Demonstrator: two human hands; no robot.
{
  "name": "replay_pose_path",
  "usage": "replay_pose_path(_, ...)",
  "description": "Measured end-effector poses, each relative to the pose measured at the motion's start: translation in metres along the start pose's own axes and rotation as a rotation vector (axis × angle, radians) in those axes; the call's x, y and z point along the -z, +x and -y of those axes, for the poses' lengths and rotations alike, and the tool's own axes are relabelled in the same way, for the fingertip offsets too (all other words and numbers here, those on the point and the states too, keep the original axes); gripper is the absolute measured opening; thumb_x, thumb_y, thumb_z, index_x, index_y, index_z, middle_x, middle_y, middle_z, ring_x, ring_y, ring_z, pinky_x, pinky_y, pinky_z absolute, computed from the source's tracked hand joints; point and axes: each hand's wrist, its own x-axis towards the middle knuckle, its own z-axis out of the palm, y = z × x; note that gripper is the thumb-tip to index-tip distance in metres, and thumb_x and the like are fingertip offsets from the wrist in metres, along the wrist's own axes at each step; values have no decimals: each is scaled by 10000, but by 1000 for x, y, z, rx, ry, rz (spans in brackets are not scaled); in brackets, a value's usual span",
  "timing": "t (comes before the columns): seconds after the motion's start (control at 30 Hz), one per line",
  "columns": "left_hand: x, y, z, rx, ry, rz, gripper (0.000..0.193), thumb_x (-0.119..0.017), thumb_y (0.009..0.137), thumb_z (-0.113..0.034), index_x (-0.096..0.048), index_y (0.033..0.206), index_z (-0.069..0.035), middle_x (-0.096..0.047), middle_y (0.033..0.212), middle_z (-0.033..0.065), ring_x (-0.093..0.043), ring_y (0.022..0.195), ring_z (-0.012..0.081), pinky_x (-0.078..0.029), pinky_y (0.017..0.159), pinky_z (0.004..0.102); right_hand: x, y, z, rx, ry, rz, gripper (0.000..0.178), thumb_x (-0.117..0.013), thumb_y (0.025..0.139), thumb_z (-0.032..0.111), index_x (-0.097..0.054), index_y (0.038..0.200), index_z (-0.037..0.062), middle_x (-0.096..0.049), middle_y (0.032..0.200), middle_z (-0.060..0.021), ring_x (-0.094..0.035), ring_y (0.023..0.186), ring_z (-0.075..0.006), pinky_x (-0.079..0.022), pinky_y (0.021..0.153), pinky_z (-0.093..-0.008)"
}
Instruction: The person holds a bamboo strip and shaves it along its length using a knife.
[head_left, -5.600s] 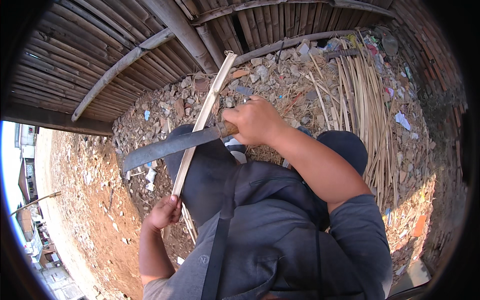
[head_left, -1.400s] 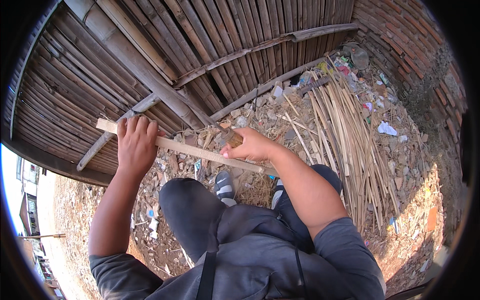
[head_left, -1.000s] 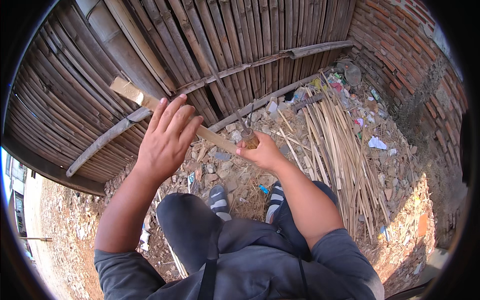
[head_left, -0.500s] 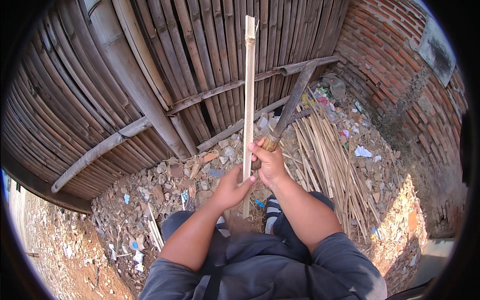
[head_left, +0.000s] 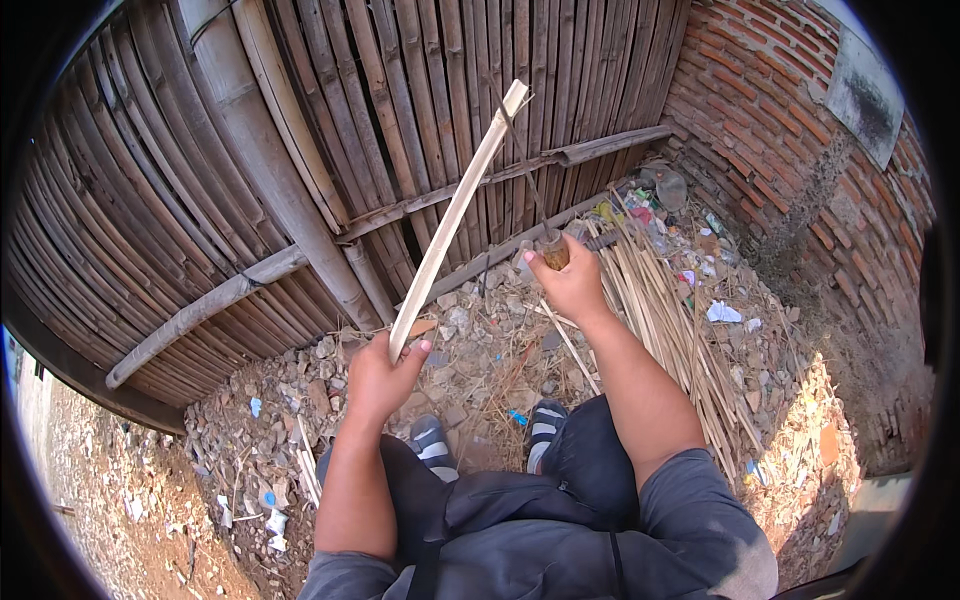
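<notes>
- Left of centre, clasps a pale split strip point(head_left: 451, 225) by its near end in the left grip point(head_left: 383, 375), tilted before the far slatted wall point(head_left: 600, 80).
- To the right, clutches a machete point(head_left: 554, 253) by its wooden handle in the right grip point(head_left: 575, 282).
- Farther right, shows more strips point(head_left: 665, 310) piled on rubble point(head_left: 320, 390).

You are outdoors, in a rough yard corner. Bamboo-slat wall point(head_left: 450, 110) ahead of you and to your left, braced with poles point(head_left: 262, 160); weathered brick wall point(head_left: 765, 120) to your right. Underfoot: rubble point(head_left: 318, 396), dry straw point(head_left: 500, 398), scattered litter point(head_left: 724, 312). Sunlight falls on earth point(head_left: 120, 490) at far left. A heap of split strips point(head_left: 675, 325) near your right leg, with the wood-handled blade point(head_left: 556, 256) and pale strip point(head_left: 460, 212) you hold, marks an open-air work spot.
</notes>
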Motion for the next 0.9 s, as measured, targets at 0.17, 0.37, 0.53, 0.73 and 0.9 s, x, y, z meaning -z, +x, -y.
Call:
replay_pose_path(0.17, 46, -26, 17, 4, 524, -47, 429, -760, 872, -390, -624, 843, 16, -640, 696, 243, -654, 685, 427, -501, 640, 484, 6, -29, -31, -104, -220, 314, 352, -789, 852, 336, -677, 986, 30, -693, 778, -163, -686, 724, -340, -531, 691, -425)
replay_pose_path(0.37, 67, -149, 23, 128, 798, 79, 439, -715, 920, -403, -578, 802, -4, -640, 665, 233, -652, 645, 456, -507, 599, 521, 3, -57, -18, 36, -382, 736, 259, -748, 770, 255, -696, 974, 104, -709, 828, -157, -695, 830, -394, -545, 719, -512)
replay_pose_path(0.53, 65, -217, 38, 293, 837, -28, 456, -656, 966, -421, -543, 774, -24, -607, 616, 219, -631, 592, 451, -486, 555, 521, -33, -92, -8, 109, -387, 901, 259, -735, 761, 242, -681, 970, 98, -707, 815, -164, -698, 821, -399, -549, 719, -518)
replay_pose_path(0.73, 56, -249, 80, 202, 829, -106, 406, -582, 1002, -407, -541, 886, -21, -609, 649, 233, -622, 606, 470, -477, 563, 557, -51, -102, 1, 232, -458, 937, 263, -717, 743, 216, -667, 975, 102, -707, 817, -173, -693, 811, -414, -550, 730, -533)
replay_pose_path(0.9, 61, -243, 103, 151, 768, -128, 388, -586, 1001, -381, -518, 880, -19, -616, 690, 246, -619, 626, 482, -484, 565, 553, -41, -70, -24, -15, -499, 718, 285, -718, 758, 230, -688, 1020, 121, -712, 844, -186, -697, 828, -403, -556, 751, -522)
